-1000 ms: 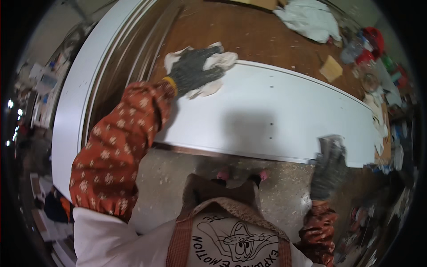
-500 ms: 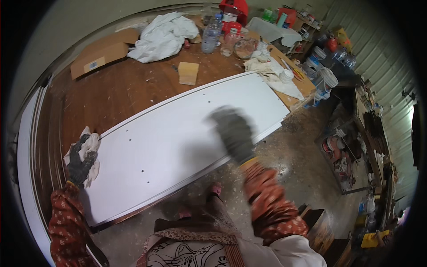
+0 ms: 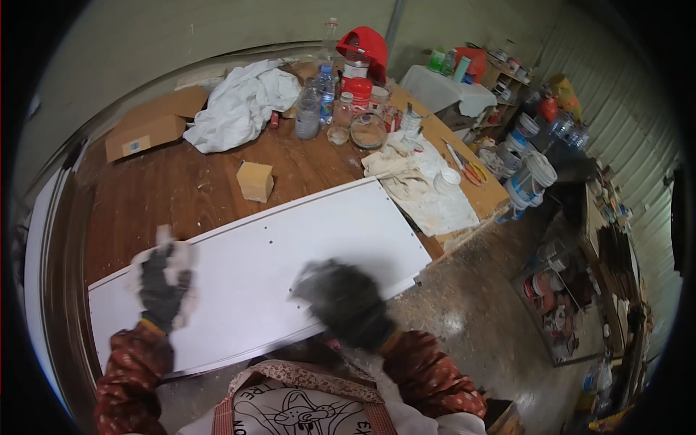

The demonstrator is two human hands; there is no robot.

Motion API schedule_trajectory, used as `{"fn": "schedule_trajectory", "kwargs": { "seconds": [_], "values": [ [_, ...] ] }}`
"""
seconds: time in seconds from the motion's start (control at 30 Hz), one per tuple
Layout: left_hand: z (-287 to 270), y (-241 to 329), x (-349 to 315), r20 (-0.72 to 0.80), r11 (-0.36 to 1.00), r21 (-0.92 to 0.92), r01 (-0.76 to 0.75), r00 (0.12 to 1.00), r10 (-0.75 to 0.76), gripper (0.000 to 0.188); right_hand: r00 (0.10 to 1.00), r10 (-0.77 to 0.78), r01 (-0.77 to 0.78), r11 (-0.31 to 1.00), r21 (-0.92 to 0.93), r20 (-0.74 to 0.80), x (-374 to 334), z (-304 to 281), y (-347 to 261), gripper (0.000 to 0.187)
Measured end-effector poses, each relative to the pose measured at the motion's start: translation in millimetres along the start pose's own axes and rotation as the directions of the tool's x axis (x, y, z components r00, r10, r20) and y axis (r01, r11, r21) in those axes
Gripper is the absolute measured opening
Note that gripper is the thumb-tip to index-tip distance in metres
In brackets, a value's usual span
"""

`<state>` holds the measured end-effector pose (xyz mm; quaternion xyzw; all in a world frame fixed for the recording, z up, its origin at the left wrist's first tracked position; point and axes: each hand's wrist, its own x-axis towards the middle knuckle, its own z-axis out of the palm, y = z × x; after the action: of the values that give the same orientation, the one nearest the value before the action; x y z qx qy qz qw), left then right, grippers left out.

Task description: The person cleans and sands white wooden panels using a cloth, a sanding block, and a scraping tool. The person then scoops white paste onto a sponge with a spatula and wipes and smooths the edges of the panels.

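A long white panel with small dark holes lies on the brown wooden table. Near its left end, my left hand, in a dark grey glove, is closed on a crumpled white rag that rests against the panel. My right hand, gloved alike, is over the right half of the panel near its front edge. Motion smears its fingers, so whether they are closed or touch the surface cannot be made out. A yellowish block, sponge-like, sits on the table behind the panel.
Behind stand a cardboard piece, a bunched white sheet, plastic bottles, glass jars and a red helmet-like thing. Stained cloths and pliers lie at the right corner. Buckets stand beyond the table.
My left hand and the rag have moved inward from the panel's left end. My right hand has come nearer to me and leftward. The whole view has shifted, and the panel appears lower.
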<state>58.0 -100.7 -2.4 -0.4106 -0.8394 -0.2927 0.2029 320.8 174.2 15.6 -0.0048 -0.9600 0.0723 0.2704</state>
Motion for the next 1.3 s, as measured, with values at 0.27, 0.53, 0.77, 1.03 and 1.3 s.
{"fn": "schedule_trajectory", "kwargs": {
  "seconds": [0.27, 0.53, 0.77, 1.03, 1.3],
  "values": [
    [168, 286, 61, 0.178, 0.713, -0.429, -0.554, 0.722, 0.669, 0.054, 0.858, 0.514, -0.513, 0.855, 0.074, 0.005, -70, -34, 181, 0.041],
    [91, 200, 46, 0.317, 0.858, -0.394, -0.33, 0.827, 0.463, 0.063, 0.928, 0.326, -0.363, 0.899, -0.244, -0.179, 0, -54, 226, 0.055],
    [4, 48, -27, 0.064, 0.802, -0.258, 0.538, 0.838, -0.541, 0.065, 0.997, -0.008, -0.009, 0.979, -0.204, -0.08, 142, 14, 245, 0.064],
    [-2, 40, -40, -0.2, 0.853, 0.06, 0.518, 0.844, -0.498, 0.046, 0.962, -0.142, 0.115, 0.985, 0.127, 0.231, 237, 94, 112, 0.081],
    [5, 40, -28, -0.156, 0.838, -0.066, 0.541, 0.824, -0.544, 0.047, 0.952, -0.062, -0.144, 0.772, 0.619, 0.299, 252, 77, 199, 0.076]
  ]
}}
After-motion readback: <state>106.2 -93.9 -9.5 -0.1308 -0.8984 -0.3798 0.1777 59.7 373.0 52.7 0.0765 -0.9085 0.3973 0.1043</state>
